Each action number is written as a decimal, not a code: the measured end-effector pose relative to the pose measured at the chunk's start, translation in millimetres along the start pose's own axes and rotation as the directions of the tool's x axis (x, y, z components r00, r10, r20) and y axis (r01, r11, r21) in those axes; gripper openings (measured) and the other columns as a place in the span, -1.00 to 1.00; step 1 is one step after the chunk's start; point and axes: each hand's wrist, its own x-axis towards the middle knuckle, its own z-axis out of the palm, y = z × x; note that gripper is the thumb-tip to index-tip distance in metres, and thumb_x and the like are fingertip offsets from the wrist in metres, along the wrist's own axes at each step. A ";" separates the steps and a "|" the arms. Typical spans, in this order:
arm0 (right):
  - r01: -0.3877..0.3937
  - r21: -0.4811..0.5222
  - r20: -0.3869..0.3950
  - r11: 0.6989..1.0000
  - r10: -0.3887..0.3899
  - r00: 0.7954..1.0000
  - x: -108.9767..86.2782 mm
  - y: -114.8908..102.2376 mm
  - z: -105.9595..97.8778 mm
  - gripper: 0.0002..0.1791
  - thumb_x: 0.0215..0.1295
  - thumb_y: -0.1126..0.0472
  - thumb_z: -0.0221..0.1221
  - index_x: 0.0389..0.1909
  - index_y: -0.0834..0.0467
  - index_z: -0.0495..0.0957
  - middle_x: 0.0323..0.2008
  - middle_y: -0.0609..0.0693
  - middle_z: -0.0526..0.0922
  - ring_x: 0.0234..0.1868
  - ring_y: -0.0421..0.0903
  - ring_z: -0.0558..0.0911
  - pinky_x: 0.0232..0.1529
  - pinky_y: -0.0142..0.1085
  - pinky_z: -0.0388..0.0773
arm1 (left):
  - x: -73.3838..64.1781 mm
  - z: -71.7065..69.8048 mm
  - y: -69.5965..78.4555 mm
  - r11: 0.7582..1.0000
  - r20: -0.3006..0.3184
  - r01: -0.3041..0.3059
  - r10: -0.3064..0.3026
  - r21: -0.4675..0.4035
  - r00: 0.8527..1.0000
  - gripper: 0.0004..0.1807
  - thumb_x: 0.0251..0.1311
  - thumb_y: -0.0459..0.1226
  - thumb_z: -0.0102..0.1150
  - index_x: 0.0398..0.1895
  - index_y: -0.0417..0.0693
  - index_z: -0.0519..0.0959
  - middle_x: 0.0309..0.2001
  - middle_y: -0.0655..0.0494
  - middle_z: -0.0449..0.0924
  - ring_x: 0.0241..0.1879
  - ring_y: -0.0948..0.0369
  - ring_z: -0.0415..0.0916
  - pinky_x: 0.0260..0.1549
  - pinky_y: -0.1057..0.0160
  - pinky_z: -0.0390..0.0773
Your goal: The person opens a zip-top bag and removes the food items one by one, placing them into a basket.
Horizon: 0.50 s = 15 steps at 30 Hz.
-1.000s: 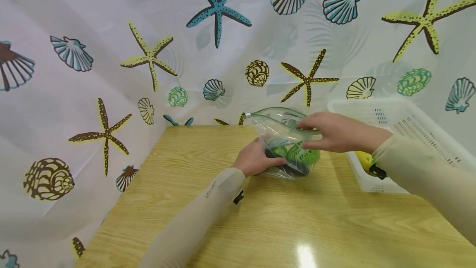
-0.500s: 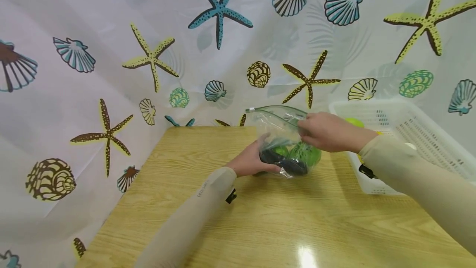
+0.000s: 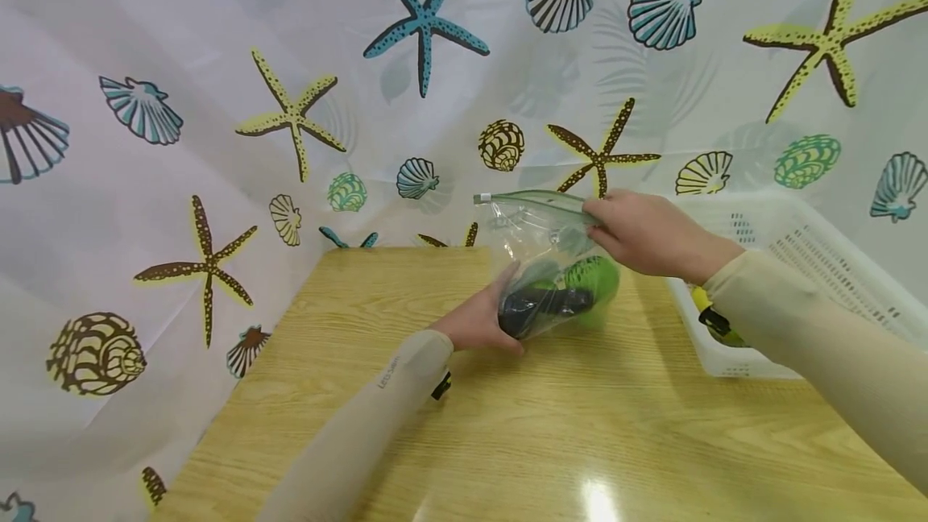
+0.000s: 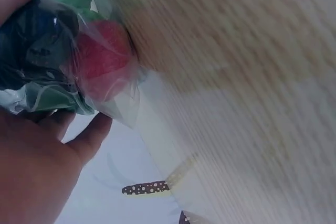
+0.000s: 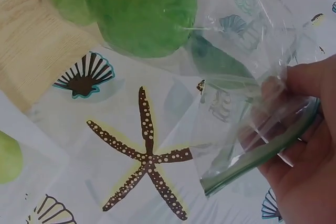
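A clear slider zip bag [image 3: 518, 236] stands tilted at the table's back edge, its green zip strip [image 5: 247, 174] uppermost. Through the plastic show a glossy dark, long produce item [image 3: 544, 308], round green produce [image 5: 144, 17] and a round red one [image 4: 105, 59]. My left hand [image 3: 474, 325] holds the bag's lower left side, thumb and fingers spread around the dark item. My right hand [image 3: 645, 236] grips the bag's upper right end along the zip. In the right wrist view, its fingers are seen through the clear plastic.
At the right a white perforated basket [image 3: 739, 362] stands behind my right sleeve, with yellow produce [image 3: 699, 300] inside. A wooden table [image 3: 377, 280] lies below. A white cloth [image 3: 435, 127] printed with starfish and shells hangs behind and on the left.
My right hand has closed on the zip end and raised it, stretching the bag taller. The left hand has moved slightly left, its thumb coming off the bag's front; the dark produce has shifted.
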 end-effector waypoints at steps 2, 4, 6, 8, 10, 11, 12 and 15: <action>-0.014 -0.008 -0.023 1.000 0.013 1.000 -0.1 -0.8 -3.7 -0.92 0.46 0.21 0.15 -0.25 0.10 0.46 -0.46 -0.02 0.46 -0.47 -0.10 0.42 -0.46 -0.19 0.41 | 0.7 0.5 1.0 1.000 -0.035 0.002 -0.001 0.029 0.999 0.51 -0.19 -0.10 0.68 0.52 0.74 -0.41 0.56 0.09 0.13 0.43 0.09 0.29 0.32 -0.02 0.38; -0.029 -0.004 -0.048 1.000 0.029 0.998 0.1 -1.3 -8.9 -0.93 0.47 0.21 0.14 -0.23 0.11 0.46 -0.47 -0.01 0.45 -0.48 -0.09 0.40 -0.47 -0.20 0.39 | 0.7 -1.4 3.6 1.000 -0.066 0.006 -0.005 0.015 0.998 0.44 -0.12 -0.10 0.63 0.53 0.74 -0.37 0.49 0.05 0.26 0.31 0.11 0.41 0.23 0.01 0.46; -0.044 0.002 -0.079 0.999 0.044 0.996 0.5 -2.0 -14.7 -0.92 0.46 0.21 0.15 -0.21 0.12 0.47 -0.48 -0.01 0.45 -0.49 -0.09 0.39 -0.48 -0.20 0.37 | 1.6 -4.0 5.4 1.000 -0.099 -0.005 0.004 -0.014 0.995 0.35 -0.06 -0.07 0.57 0.54 0.72 -0.31 0.41 0.04 0.35 0.23 0.15 0.46 0.19 0.05 0.48; -0.053 0.019 -0.099 0.998 0.055 0.994 1.6 -2.4 -18.7 -0.92 0.45 0.21 0.17 -0.21 0.13 0.48 -0.47 -0.01 0.47 -0.48 -0.08 0.41 -0.46 -0.19 0.39 | 1.3 -7.0 7.9 0.999 -0.123 -0.009 0.004 -0.044 0.992 0.28 -0.04 -0.06 0.54 0.55 0.70 -0.23 0.32 0.04 0.43 0.16 0.17 0.49 0.15 0.08 0.49; -0.051 0.032 -0.101 0.998 0.054 0.993 2.5 -2.9 -19.7 -0.92 0.45 0.21 0.17 -0.22 0.13 0.48 -0.48 -0.01 0.48 -0.47 -0.08 0.42 -0.45 -0.19 0.39 | 1.8 -7.7 7.6 0.996 -0.132 -0.005 -0.007 -0.094 0.991 0.23 -0.03 -0.08 0.53 0.56 0.65 -0.15 0.27 0.05 0.47 0.14 0.18 0.50 0.15 0.09 0.50; -0.048 0.038 -0.092 0.998 0.052 0.994 2.8 -3.3 -19.4 -0.92 0.45 0.21 0.17 -0.22 0.13 0.47 -0.48 -0.01 0.47 -0.47 -0.08 0.42 -0.46 -0.19 0.39 | 1.5 -7.5 7.2 0.994 -0.134 0.000 -0.015 -0.113 0.991 0.21 -0.04 -0.07 0.54 0.56 0.61 -0.11 0.24 0.06 0.48 0.13 0.18 0.50 0.15 0.10 0.50; -0.046 0.047 -0.076 0.998 0.050 0.996 2.9 -3.6 -18.7 -0.92 0.46 0.21 0.17 -0.23 0.12 0.47 -0.48 -0.01 0.47 -0.47 -0.09 0.42 -0.46 -0.20 0.39 | 0.9 -7.2 6.9 0.992 -0.133 0.008 -0.025 -0.130 0.991 0.20 -0.04 -0.08 0.55 0.56 0.59 -0.08 0.21 0.08 0.49 0.12 0.19 0.50 0.13 0.11 0.51; -0.040 0.079 -0.015 0.996 0.041 0.999 2.0 -4.2 -15.4 -0.94 0.45 0.21 0.17 -0.23 0.10 0.50 -0.45 -0.04 0.50 -0.44 -0.12 0.44 -0.43 -0.21 0.44 | 0.1 -4.3 5.8 0.982 -0.127 0.014 -0.039 -0.189 0.991 0.15 -0.06 -0.13 0.57 0.53 0.52 0.01 0.16 0.10 0.53 0.07 0.18 0.53 0.10 0.12 0.53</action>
